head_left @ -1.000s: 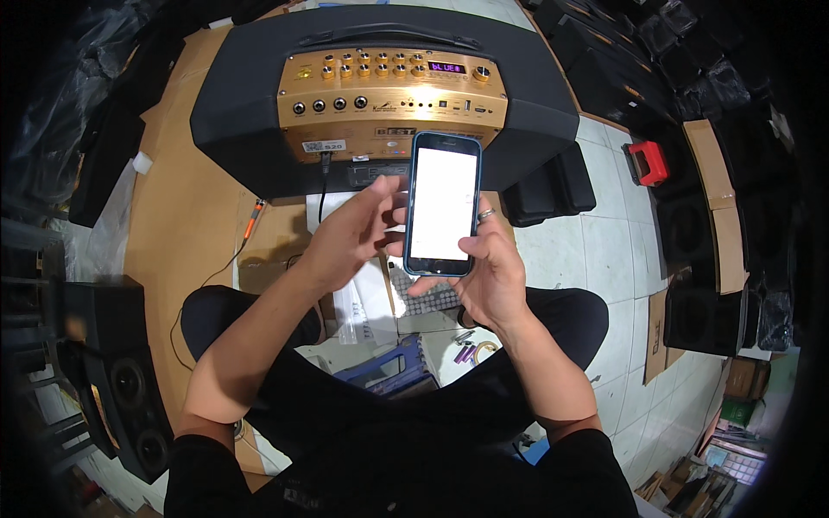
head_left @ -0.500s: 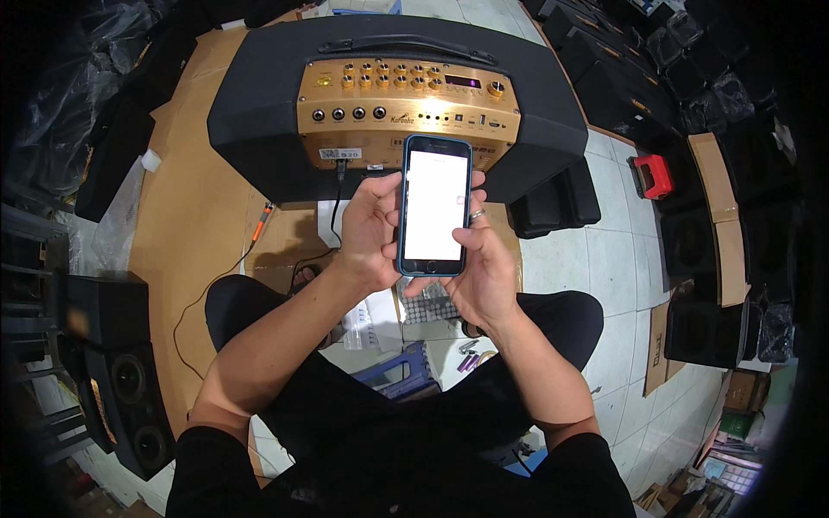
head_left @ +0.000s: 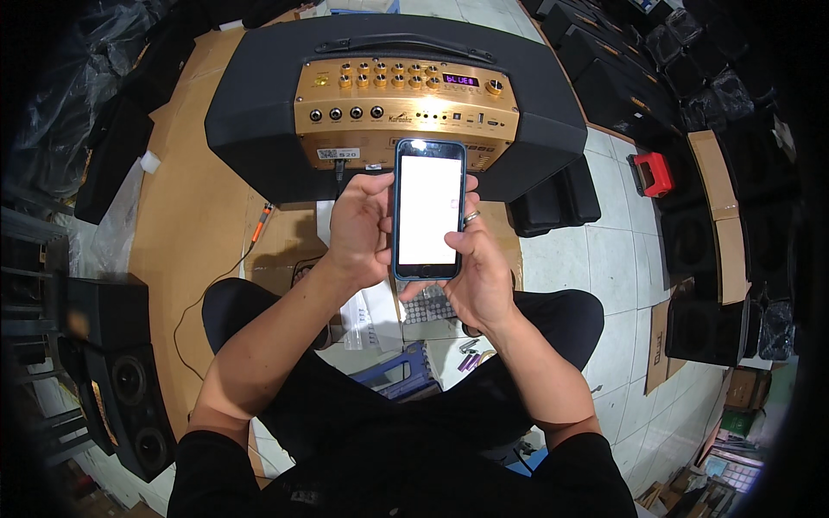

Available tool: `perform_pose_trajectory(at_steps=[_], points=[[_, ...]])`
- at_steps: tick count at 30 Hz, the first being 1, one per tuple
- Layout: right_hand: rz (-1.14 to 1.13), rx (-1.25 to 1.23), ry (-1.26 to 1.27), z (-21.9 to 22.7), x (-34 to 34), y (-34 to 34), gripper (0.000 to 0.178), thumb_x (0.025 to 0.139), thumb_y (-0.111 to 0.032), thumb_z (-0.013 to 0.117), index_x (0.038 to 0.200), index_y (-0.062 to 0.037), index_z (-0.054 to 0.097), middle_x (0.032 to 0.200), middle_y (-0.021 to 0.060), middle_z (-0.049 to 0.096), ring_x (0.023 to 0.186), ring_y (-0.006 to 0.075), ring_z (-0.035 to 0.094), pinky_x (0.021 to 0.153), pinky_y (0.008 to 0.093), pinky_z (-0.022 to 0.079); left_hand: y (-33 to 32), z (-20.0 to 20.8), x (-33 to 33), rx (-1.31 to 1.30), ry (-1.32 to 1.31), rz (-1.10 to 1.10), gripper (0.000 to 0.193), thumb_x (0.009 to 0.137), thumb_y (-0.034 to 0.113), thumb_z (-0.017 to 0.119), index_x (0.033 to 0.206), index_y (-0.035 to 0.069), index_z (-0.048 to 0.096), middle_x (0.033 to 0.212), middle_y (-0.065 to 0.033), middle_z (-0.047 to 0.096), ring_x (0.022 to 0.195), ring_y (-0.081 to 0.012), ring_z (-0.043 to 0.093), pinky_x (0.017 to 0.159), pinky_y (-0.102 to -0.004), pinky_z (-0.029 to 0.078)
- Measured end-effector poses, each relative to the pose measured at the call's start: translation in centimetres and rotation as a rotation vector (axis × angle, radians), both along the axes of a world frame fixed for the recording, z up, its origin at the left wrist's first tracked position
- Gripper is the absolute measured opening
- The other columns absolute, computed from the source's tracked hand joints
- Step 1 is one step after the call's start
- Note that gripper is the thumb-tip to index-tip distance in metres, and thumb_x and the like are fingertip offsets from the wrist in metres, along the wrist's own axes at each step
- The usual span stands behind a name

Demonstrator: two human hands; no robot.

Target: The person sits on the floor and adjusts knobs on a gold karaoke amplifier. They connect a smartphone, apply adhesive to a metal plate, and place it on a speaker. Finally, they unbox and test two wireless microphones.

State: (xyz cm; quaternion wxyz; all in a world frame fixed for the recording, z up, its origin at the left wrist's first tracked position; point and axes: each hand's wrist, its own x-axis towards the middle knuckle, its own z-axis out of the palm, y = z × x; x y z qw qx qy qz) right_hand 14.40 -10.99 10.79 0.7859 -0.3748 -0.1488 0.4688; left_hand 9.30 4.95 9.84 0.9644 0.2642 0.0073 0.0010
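Between my hands is a smartphone [head_left: 427, 207] in a dark blue case, upright, its screen mostly white. My left hand [head_left: 358, 229] grips its left edge, with fingertips at the side. My right hand [head_left: 482, 272] wraps the lower right edge, its thumb resting on the screen and a ring on one finger. Just beyond the phone stands a large black speaker [head_left: 250, 95] with a carry handle [head_left: 406, 43] on top. Its gold control panel [head_left: 393, 97] bears knobs, sockets and a lit purple display [head_left: 460, 80]. A black power plug [head_left: 340, 168] sits in the panel's lower left.
Cardboard [head_left: 173, 233] covers the floor on the left, with an orange soldering iron [head_left: 261, 223] and its cord. Black two-cone speakers [head_left: 129, 380] stand at the left. A red case [head_left: 654, 175] and black cabinets [head_left: 708, 328] are on the right. A blue stool [head_left: 406, 371] shows between my legs.
The phone and both hands have shifted slightly left. The speaker's display, partly dark before, now shows lit characters. My right thumb stays on the screen.
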Motion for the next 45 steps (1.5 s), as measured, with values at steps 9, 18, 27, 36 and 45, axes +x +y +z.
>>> perform_pose_trajectory(at_steps=[9, 18, 27, 36, 45], points=[[-0.008, -0.012, -0.032, 0.4, -0.1, 0.0, 0.069, 0.095, -0.013, 0.040, 0.159, -0.0061, 0.015, 0.137, 0.0232, 0.049, 0.116, 0.0338, 0.065, 0.068, 0.0521, 0.068, 0.2, -0.7, 0.0, -0.035, -0.024, -0.054, 0.073, 0.095, 0.042, 0.039, 0.151, -0.004, 0.041, 0.144, -0.0310, 0.053, 0.133, -0.0403, 0.057, 0.111, -0.0532, 0.050], [0.015, -0.003, -0.028, 0.5, 0.0, 0.1, 0.074, 0.094, -0.013, 0.039, 0.162, -0.0111, 0.010, 0.141, 0.0231, 0.047, 0.117, 0.0333, 0.065, 0.069, 0.0506, 0.069, 0.4, -1.5, 0.3, -0.089, -0.038, -0.089, 0.071, 0.095, 0.042, 0.039, 0.149, -0.004, 0.044, 0.136, -0.0272, 0.059, 0.124, -0.0360, 0.064, 0.101, -0.0492, 0.058], [0.017, 0.009, -0.011, 0.3, 0.0, 0.0, 0.077, 0.094, -0.013, 0.040, 0.163, -0.0140, 0.006, 0.142, 0.0232, 0.047, 0.117, 0.0345, 0.065, 0.071, 0.0522, 0.068, 1.1, -2.0, 0.2, -0.033, 0.084, -0.074, 0.070, 0.095, 0.041, 0.038, 0.148, -0.005, 0.044, 0.135, -0.0280, 0.060, 0.122, -0.0361, 0.066, 0.101, -0.0489, 0.059], [0.020, -0.005, -0.031, 0.5, 0.0, 0.0, 0.078, 0.093, -0.013, 0.041, 0.163, -0.0130, 0.005, 0.140, 0.0228, 0.047, 0.118, 0.0338, 0.064, 0.071, 0.0525, 0.069, 1.2, -2.1, 0.2, -0.030, 0.042, -0.089, 0.070, 0.095, 0.041, 0.038, 0.148, -0.004, 0.045, 0.133, -0.0268, 0.061, 0.117, -0.0353, 0.069, 0.096, -0.0481, 0.062], [0.021, -0.022, -0.022, 0.8, -0.2, 0.0, 0.076, 0.093, -0.013, 0.040, 0.162, -0.0115, 0.009, 0.139, 0.0225, 0.048, 0.117, 0.0339, 0.065, 0.072, 0.0526, 0.068, 1.5, -2.5, 0.0, -0.002, 0.087, -0.082, 0.069, 0.095, 0.040, 0.039, 0.147, -0.005, 0.045, 0.133, -0.0271, 0.062, 0.117, -0.0347, 0.069, 0.096, -0.0474, 0.062]])
